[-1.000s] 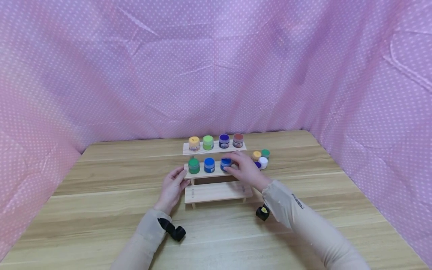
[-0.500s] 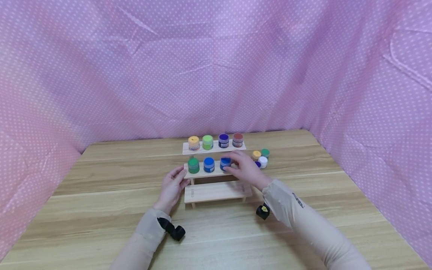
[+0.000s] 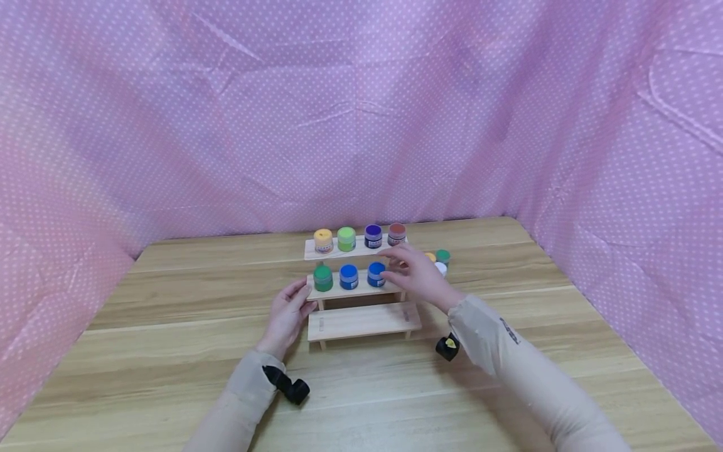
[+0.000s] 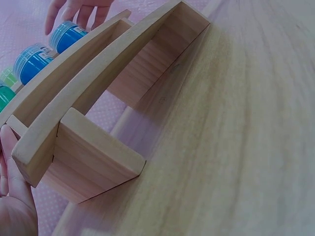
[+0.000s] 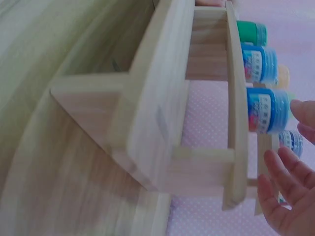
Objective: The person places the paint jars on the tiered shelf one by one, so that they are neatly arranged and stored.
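A three-step wooden rack [image 3: 357, 323] stands on the table. On its middle step sit a green paint jar [image 3: 322, 279], a blue paint jar [image 3: 349, 277] and, to the right, a second blue paint jar [image 3: 376, 275]. My left hand [image 3: 287, 317] grips the left end of that step, thumb on top. Just right of the second blue jar is my right hand [image 3: 425, 276], its fingers spread and holding nothing; in the right wrist view its thumb [image 5: 302, 112] is close to that jar's lid. Yellow, light green [image 3: 347, 239], purple and reddish-brown jars line the top step.
Beyond my right hand, several loose jars stand on the table, among them a green-lidded jar [image 3: 443, 257] and a white-lidded jar [image 3: 441, 269], partly hidden by the hand. The lowest step holds no jars. A pink dotted cloth [image 3: 361, 125] hangs behind the table.
My right hand has let go of the second blue jar and moved slightly right, its fingers opening. That jar stays on the middle step. My left hand keeps its grip.
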`<state>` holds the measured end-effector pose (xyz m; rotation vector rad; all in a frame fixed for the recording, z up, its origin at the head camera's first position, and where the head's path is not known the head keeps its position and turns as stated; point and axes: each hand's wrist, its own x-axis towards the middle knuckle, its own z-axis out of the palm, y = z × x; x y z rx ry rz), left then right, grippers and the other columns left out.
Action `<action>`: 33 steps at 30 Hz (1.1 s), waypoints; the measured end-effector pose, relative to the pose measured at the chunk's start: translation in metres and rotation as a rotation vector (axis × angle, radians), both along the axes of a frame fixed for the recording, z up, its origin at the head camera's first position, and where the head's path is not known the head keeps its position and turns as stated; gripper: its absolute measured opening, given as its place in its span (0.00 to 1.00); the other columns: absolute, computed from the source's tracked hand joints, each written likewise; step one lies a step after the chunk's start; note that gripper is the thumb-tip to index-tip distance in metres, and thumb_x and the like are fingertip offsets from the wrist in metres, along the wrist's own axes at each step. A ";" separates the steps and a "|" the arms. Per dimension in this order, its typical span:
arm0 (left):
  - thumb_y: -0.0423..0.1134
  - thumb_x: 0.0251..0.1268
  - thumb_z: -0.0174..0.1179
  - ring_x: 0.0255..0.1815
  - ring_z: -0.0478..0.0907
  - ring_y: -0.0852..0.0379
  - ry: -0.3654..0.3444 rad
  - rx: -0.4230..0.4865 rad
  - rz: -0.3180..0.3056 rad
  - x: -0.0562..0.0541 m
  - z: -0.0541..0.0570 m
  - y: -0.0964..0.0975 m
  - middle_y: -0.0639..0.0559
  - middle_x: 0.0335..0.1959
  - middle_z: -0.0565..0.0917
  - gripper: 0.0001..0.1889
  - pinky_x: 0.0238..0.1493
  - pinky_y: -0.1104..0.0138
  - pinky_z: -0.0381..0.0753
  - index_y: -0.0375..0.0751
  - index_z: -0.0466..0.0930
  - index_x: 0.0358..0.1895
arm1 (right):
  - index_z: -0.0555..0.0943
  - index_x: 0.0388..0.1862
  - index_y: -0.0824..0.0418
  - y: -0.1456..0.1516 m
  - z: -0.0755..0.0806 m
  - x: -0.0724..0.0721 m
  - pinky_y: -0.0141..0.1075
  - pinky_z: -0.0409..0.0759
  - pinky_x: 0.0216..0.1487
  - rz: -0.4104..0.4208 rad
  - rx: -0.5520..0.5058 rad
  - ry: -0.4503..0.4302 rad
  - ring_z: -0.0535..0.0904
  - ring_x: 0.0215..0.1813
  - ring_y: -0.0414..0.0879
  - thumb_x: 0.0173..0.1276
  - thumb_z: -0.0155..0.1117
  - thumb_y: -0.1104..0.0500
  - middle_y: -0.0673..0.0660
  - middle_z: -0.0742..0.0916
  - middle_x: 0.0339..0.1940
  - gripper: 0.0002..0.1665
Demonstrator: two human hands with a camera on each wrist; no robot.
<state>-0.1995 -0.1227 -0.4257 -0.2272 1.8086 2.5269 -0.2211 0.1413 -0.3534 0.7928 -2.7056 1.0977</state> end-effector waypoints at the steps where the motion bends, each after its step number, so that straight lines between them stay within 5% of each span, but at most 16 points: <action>1: 0.30 0.72 0.47 0.32 0.76 0.68 -0.001 -0.001 0.000 0.000 0.000 0.000 0.60 0.40 0.77 0.20 0.35 0.78 0.80 0.26 0.63 0.63 | 0.77 0.56 0.59 0.002 0.001 0.000 0.41 0.82 0.52 0.000 -0.003 0.008 0.79 0.48 0.50 0.63 0.67 0.61 0.58 0.81 0.45 0.22; 16: 0.30 0.71 0.49 0.32 0.76 0.66 0.008 0.015 0.016 -0.001 -0.002 0.000 0.59 0.40 0.77 0.16 0.35 0.77 0.81 0.29 0.67 0.59 | 0.76 0.55 0.67 0.033 0.015 -0.008 0.51 0.80 0.51 -0.040 -0.077 0.072 0.79 0.47 0.58 0.62 0.65 0.66 0.66 0.80 0.50 0.21; 33: 0.29 0.70 0.50 0.31 0.76 0.66 0.018 0.036 0.013 -0.002 -0.002 -0.001 0.59 0.39 0.78 0.13 0.33 0.77 0.81 0.31 0.70 0.56 | 0.74 0.57 0.71 0.079 0.002 -0.032 0.50 0.79 0.52 -0.248 -0.174 -0.002 0.78 0.48 0.61 0.65 0.62 0.66 0.69 0.77 0.49 0.22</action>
